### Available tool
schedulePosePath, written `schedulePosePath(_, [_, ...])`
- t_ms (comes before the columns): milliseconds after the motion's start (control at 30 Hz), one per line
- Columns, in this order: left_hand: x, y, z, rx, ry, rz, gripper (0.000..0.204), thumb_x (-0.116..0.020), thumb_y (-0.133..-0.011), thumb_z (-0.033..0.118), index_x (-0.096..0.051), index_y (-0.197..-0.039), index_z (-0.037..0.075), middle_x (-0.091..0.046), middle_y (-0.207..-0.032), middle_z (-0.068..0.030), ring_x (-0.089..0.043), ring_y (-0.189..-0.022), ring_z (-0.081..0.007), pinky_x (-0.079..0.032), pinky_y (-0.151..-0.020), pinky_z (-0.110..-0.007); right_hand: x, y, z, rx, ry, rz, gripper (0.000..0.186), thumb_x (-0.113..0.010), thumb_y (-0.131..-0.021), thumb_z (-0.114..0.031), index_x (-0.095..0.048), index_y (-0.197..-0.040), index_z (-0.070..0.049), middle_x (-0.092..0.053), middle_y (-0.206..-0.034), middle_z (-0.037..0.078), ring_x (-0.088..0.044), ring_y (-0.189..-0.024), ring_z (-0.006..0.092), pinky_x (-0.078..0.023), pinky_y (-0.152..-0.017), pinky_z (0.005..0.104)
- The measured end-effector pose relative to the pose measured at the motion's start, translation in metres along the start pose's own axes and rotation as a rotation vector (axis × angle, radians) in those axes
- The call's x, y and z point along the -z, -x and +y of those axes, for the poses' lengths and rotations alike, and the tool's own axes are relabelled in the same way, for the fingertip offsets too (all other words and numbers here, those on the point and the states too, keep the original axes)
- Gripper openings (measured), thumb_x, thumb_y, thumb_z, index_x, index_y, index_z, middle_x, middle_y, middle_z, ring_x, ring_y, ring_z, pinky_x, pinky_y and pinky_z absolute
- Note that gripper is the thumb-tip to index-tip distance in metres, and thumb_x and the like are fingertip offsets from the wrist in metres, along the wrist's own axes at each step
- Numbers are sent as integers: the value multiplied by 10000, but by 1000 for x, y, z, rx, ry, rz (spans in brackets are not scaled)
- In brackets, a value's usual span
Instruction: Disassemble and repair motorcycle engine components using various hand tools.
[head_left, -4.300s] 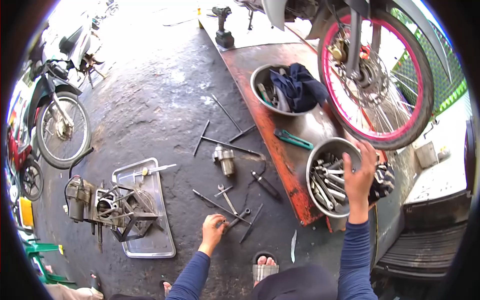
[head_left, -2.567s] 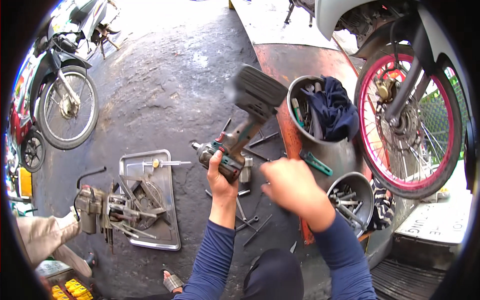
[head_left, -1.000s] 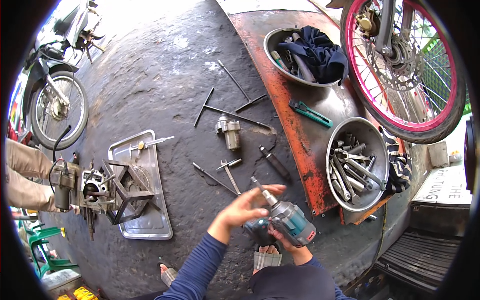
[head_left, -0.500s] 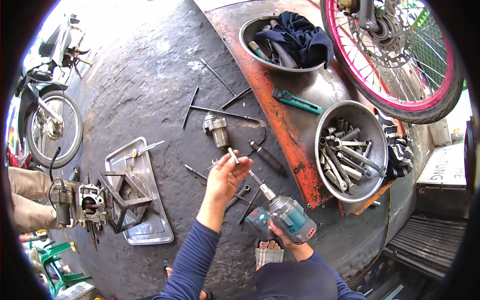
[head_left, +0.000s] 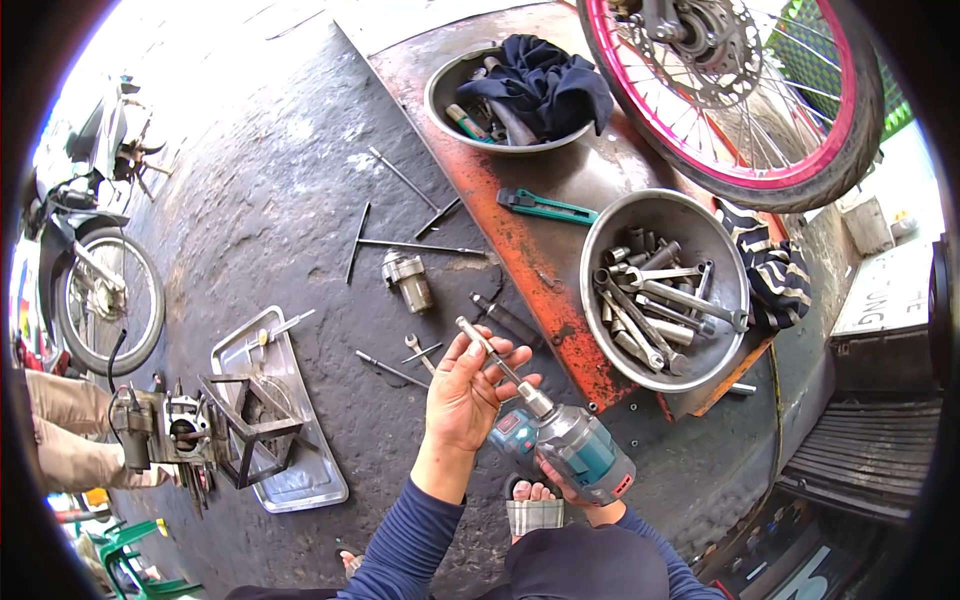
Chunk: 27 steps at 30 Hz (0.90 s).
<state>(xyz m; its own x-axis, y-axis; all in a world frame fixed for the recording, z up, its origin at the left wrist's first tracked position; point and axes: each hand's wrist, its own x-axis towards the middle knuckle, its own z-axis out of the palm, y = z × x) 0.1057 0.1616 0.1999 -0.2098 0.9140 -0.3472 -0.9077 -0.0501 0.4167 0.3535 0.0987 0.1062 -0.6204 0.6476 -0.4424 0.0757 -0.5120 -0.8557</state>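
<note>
My right hand (head_left: 564,478) is closed around the handle of a teal-and-grey cordless impact wrench (head_left: 590,450). From its nose a slim metal extension bar (head_left: 508,372) points up and to the left. A small silver socket (head_left: 467,327) sits in line with the bar's far end. My left hand (head_left: 462,400) is beside that end, thumb and forefinger closed on the socket, the other fingers loosely curled along the bar. Beyond it on the floor lie a metal cylinder-shaped motor (head_left: 408,282), a dark-handled tool (head_left: 508,318) and an open-ended wrench (head_left: 421,350).
T-handle wrenches (head_left: 420,247) lie on the dark floor. An orange metal platform (head_left: 480,190) carries a bowl of wrenches and sockets (head_left: 737,262), a bowl with dark cloth (head_left: 437,105), a teal cutter (head_left: 548,206) and a pink-rimmed wheel (head_left: 850,110). An engine (head_left: 178,425) stands left, near a person's legs (head_left: 75,440).
The socket in my left hand has come from apart to in line with the extension bar's tip. The wrench has stayed in my right hand. The view has shifted right.
</note>
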Motion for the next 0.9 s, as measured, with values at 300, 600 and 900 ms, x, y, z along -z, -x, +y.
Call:
schedulePosePath(300, [-26,-16,3,220,-480,-425,364,-745,-960,110,-634,-1278,-30,-757,-1145,-217,-724,-1152,-388,-617,-970,-511,18,21,-9,267,-167,70,655,-767,-934,-200,-481,-1516,-114,-585,-1347,122,-600,-1211,257,-537,-990,424])
schedulePosePath(600, [-227,-165,-190,-447,-1449,-919,280,-745,-947,194,-732,-1083,-51,-734,-836,-114,-711,-726,-212,-579,-707,-330,65,143,-59,752,-375,429,556,-710,-960,-413,-543,-1321,-25,-560,-799,38,-578,-772,217,-480,-746,404])
schedulePosePath(900, [-276,-196,-204,-214,-1021,-915,267,-656,-1026,249,-723,-1034,-10,-757,-929,-83,-643,-786,-152,-507,-729,-323,84,172,-75,859,-375,507,605,-779,-951,-413,-539,-1358,-35,-608,-808,39,-616,-749,202,-507,-720,400])
